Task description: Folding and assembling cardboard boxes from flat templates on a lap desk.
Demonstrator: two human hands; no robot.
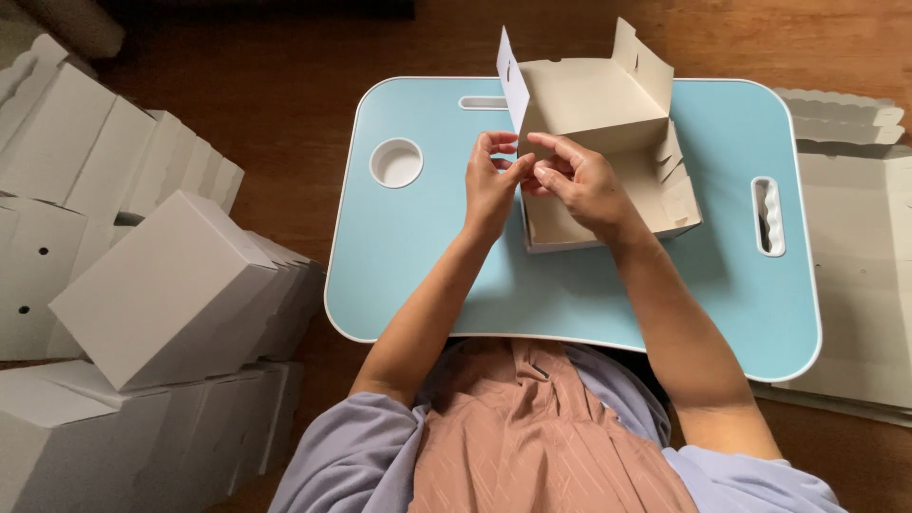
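Observation:
A half-folded cardboard box [608, 104], white outside and beige inside, lies open on a light blue lap table [427, 247]. Its lid stands up at the back with two side flaps raised. My left hand [491, 182] pinches the box's left side wall near the front corner. My right hand [581, 182] reaches over the box's front part, fingers curled on the same wall and touching the left hand's fingertips.
The table has a round cup recess [396, 162], a slot at the back [483, 102] and a wavy slot on the right [769, 216]. Several folded white boxes [161, 285] pile up on the wooden floor at left. Flat unfolded cardboard blanks [855, 247] lie at right.

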